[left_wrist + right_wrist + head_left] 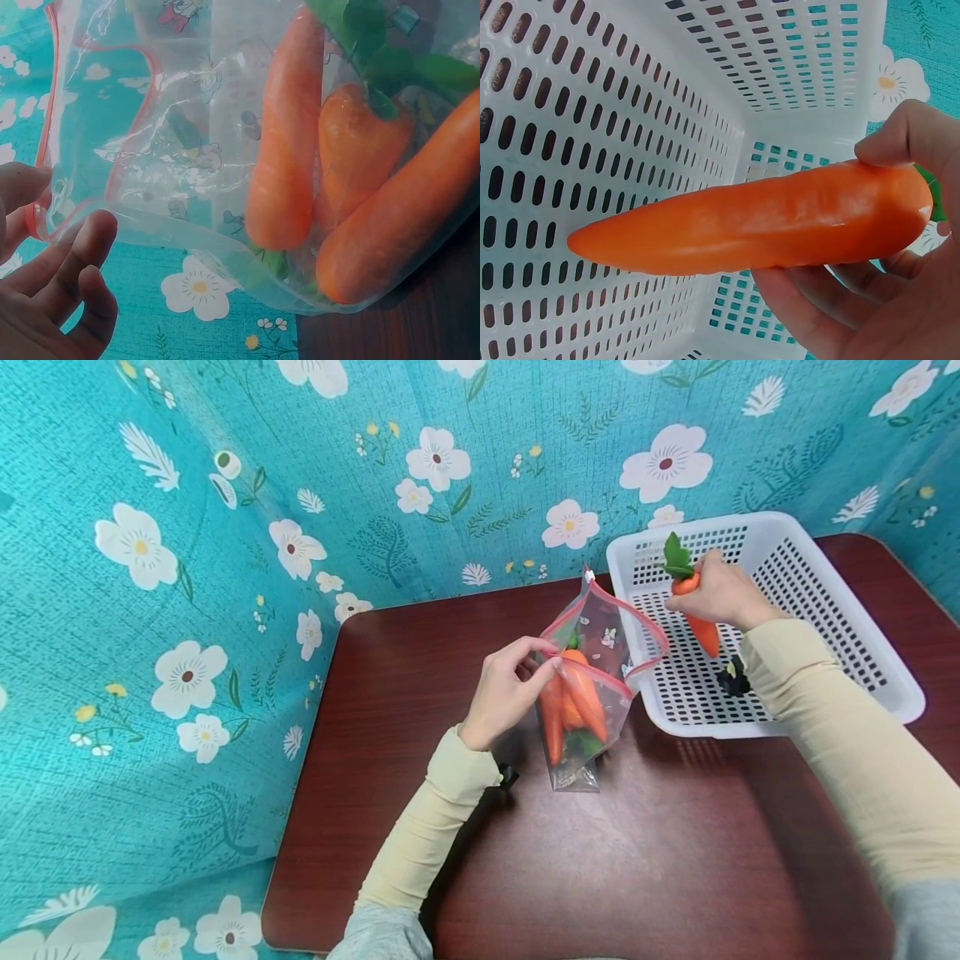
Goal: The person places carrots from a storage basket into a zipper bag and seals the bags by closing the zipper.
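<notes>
My left hand (512, 687) pinches the red-edged rim of a clear zip bag (609, 631), whose mouth gapes open. Inside the bag lie several orange carrots (283, 142) with green leaves (405, 67). Up at the right, my right hand (723, 591) grips another carrot (742, 217) near its leafy top, over the white basket. This carrot's tip points down in the head view, and its green leaves (677, 556) stick up past the fingers. In the right wrist view, the thumb lies on one side of the carrot and the fingers curl round the other.
A white plastic basket (900, 693) with slotted walls stands at the table's back right, right beside the bag. The dark red-brown table (420, 693) has rounded corners. Blue flowered cloth (480, 485) hangs behind it and at the left.
</notes>
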A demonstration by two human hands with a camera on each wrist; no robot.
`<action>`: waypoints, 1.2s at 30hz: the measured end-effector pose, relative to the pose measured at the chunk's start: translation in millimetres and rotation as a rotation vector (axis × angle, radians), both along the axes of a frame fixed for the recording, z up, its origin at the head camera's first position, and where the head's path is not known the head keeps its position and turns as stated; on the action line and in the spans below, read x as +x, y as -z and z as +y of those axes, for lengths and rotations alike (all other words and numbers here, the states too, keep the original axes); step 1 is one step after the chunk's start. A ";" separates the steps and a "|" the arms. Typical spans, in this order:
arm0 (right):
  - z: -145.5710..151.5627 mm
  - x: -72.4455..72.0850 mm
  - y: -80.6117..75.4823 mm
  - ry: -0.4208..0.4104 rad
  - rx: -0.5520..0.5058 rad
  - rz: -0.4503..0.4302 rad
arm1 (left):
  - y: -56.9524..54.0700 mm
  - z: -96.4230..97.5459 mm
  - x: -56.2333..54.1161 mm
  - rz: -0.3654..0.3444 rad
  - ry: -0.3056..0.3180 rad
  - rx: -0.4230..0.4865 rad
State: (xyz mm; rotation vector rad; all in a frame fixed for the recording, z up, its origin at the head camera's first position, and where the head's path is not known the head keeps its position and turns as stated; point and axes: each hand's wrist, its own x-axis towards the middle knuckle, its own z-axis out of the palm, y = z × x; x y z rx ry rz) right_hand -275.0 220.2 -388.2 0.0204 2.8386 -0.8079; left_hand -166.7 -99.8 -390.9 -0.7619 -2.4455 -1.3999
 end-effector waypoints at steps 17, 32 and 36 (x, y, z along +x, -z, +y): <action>1.7 5.2 -8.9 0.033 -0.124 0.059 | -0.9 0.3 -0.5 0.027 -0.003 0.008; 1.9 8.8 -11.4 0.107 -0.275 0.113 | -0.2 1.0 0.2 0.019 -0.012 0.003; 2.0 10.0 -13.7 0.122 -0.315 0.116 | -0.2 1.7 0.0 0.020 -0.017 0.001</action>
